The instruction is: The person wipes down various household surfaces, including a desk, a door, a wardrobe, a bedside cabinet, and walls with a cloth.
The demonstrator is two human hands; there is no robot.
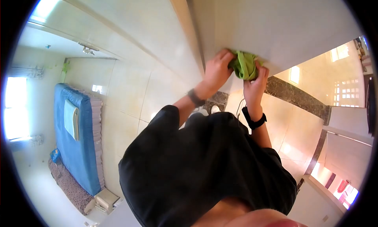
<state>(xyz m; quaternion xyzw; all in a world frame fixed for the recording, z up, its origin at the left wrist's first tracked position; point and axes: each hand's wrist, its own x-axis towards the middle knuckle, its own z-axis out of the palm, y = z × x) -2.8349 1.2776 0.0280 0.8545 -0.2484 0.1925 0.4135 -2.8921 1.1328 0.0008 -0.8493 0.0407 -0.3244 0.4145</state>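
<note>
A bunched green cloth [245,65] is held between my two hands, up against a pale flat panel [275,22] that looks like a door. My left hand [217,71] grips the cloth's left side, with its fingers curled into the folds. On the right side, my right hand [255,85] pinches the cloth between thumb and fingers. Both wrists wear dark bands. Part of the cloth's underside is hidden by the folds and fingers.
Left, through a doorway, stands a bed with a blue mattress [73,148] and a folded pale item [71,120]. A dark marble strip [295,95] crosses the tiled floor [291,116] at right. One light shoe [215,109] shows below me.
</note>
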